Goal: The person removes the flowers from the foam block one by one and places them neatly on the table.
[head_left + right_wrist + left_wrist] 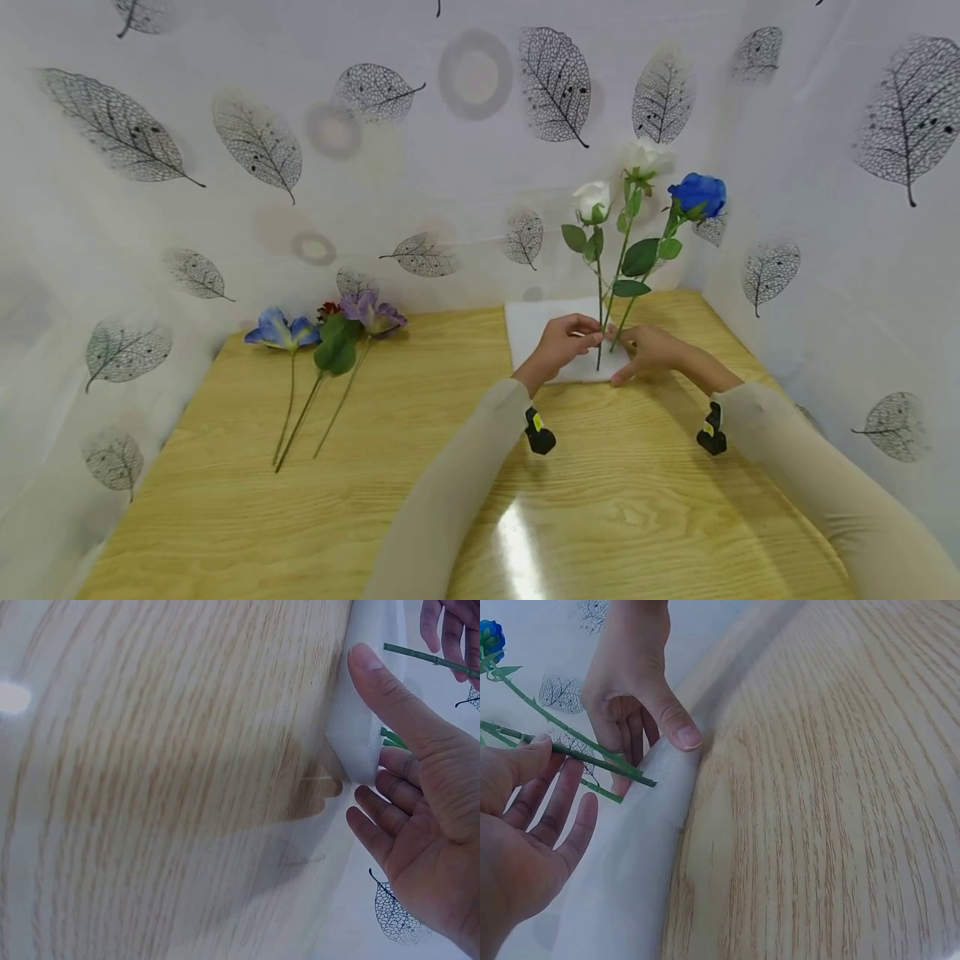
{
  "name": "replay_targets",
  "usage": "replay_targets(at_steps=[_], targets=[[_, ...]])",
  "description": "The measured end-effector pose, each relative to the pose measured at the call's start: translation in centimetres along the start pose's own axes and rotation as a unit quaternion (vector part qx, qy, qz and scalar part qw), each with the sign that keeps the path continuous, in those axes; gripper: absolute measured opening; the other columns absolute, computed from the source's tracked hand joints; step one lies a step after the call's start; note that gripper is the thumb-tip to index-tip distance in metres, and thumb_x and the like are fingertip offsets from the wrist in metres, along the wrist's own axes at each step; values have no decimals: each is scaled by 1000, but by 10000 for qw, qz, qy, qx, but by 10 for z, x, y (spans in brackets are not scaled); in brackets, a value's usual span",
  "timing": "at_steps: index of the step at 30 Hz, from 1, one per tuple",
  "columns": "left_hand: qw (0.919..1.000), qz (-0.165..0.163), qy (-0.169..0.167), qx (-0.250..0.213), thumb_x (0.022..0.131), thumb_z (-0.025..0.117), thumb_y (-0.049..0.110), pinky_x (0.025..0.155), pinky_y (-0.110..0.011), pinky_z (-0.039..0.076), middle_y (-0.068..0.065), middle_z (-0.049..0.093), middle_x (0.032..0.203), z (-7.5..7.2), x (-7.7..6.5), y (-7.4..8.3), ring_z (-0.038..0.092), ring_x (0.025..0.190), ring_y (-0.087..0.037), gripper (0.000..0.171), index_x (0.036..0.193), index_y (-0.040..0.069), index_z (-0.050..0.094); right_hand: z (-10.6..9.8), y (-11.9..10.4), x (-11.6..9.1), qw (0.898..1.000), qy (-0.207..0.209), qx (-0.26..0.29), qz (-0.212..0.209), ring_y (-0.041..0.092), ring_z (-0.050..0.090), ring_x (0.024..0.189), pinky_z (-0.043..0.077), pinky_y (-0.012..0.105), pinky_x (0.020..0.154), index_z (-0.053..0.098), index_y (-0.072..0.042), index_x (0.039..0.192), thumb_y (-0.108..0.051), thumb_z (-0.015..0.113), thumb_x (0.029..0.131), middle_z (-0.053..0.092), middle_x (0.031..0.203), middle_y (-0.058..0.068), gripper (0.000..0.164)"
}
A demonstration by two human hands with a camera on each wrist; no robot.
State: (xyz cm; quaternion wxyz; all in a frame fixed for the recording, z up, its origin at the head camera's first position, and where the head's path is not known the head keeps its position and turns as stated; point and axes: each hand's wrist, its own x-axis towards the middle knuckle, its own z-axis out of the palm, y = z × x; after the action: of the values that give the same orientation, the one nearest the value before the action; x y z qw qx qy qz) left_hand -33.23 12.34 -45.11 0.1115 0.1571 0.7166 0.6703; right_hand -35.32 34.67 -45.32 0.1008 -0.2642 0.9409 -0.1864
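My left hand point(562, 346) pinches the stem of a white rose point(592, 202) between thumb and finger. In the left wrist view, that stem's cut end point(651, 782) shows over a white foam block point(531, 337). Another white rose point(649, 157) and a blue rose point(699, 196) stand tilted at the block, their stem bases partly hidden by my hands. At the block's right end, my right hand point(654, 348) holds it, with the thumb point(390, 690) at the front edge and the other fingers behind, beside the stems.
On the wooden table point(225, 517) to the left lie a blue flower point(281, 331), a purple flower point(372, 315) and a dark red flower point(327, 311) with a broad green leaf. A leaf-patterned curtain point(465, 167) hangs close behind and at both sides.
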Motion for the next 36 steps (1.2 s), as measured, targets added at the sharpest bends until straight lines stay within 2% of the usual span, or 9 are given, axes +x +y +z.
replay_targets(at_steps=[5, 10, 14, 20, 22, 26, 29, 31, 36], targets=[[10000, 29, 64, 33, 98, 68, 10, 92, -44, 61, -17, 71, 116, 1, 1, -1, 69, 95, -16, 24, 119, -3, 69, -1, -1, 0, 10000, 11, 91, 24, 39, 64, 115, 54, 52, 92, 60, 7, 137, -44, 94, 69, 59, 136, 32, 91], [9999, 23, 122, 7, 98, 69, 9, 86, -37, 62, -18, 71, 115, 2, 1, -1, 68, 91, -13, 24, 118, -3, 69, -2, -2, 0, 10000, 10, 48, 13, 47, 60, 123, 52, 57, 98, 57, 7, 139, -44, 94, 69, 53, 141, 32, 94], [9999, 66, 119, -2, 98, 69, 9, 84, -35, 62, -19, 71, 116, 2, 1, 0, 67, 88, -11, 24, 118, -5, 68, -2, -4, -1, 9999, -27, 63, 81, 46, 60, 124, 52, 57, 99, 55, 6, 141, -44, 93, 70, 52, 143, 32, 95], [9999, 149, 75, 1, 98, 68, 8, 89, -42, 62, -19, 71, 117, 1, 1, -1, 67, 88, -11, 24, 119, -5, 68, -2, -2, 1, 9999, -46, 18, 96, 38, 63, 116, 53, 52, 93, 55, 7, 141, -44, 93, 70, 55, 140, 32, 95], [9997, 214, 85, -1, 98, 68, 7, 87, -40, 62, -21, 71, 116, 0, 2, -2, 66, 85, -9, 23, 118, -5, 68, 0, 2, 2, 10000, -27, 22, 59, 36, 64, 115, 54, 50, 92, 56, 5, 141, -48, 92, 69, 55, 141, 32, 97], [9994, 319, 111, -9, 98, 68, 6, 83, -36, 62, -24, 71, 116, -1, 2, -3, 65, 81, -6, 23, 117, -5, 67, 0, 3, 1, 10000, -19, 50, 35, 43, 61, 123, 53, 55, 98, 54, 5, 143, -47, 93, 70, 51, 144, 31, 97], [9992, 378, 126, -35, 98, 67, 6, 87, -43, 62, -26, 70, 116, -1, 3, -4, 67, 83, -10, 23, 117, -6, 67, -2, -2, 0, 10000, -7, 87, 8, 48, 57, 126, 51, 58, 100, 56, 7, 140, -41, 94, 70, 48, 146, 31, 92], [9991, 400, 112, -80, 98, 67, 5, 93, -52, 59, -26, 69, 116, -1, 3, -3, 69, 88, -18, 24, 118, -7, 66, -3, -2, 0, 10000, 27, 74, -60, 50, 57, 125, 52, 58, 99, 60, 8, 136, -40, 94, 69, 47, 146, 30, 89], [9980, 545, 89, -306, 98, 66, 4, 96, -58, 56, -25, 69, 112, -3, 5, 3, 68, 102, -45, 23, 118, -8, 66, -3, -3, 1, 9999, 73, 44, -91, 39, 65, 108, 55, 47, 85, 64, 8, 130, -39, 96, 67, 56, 140, 31, 84]])
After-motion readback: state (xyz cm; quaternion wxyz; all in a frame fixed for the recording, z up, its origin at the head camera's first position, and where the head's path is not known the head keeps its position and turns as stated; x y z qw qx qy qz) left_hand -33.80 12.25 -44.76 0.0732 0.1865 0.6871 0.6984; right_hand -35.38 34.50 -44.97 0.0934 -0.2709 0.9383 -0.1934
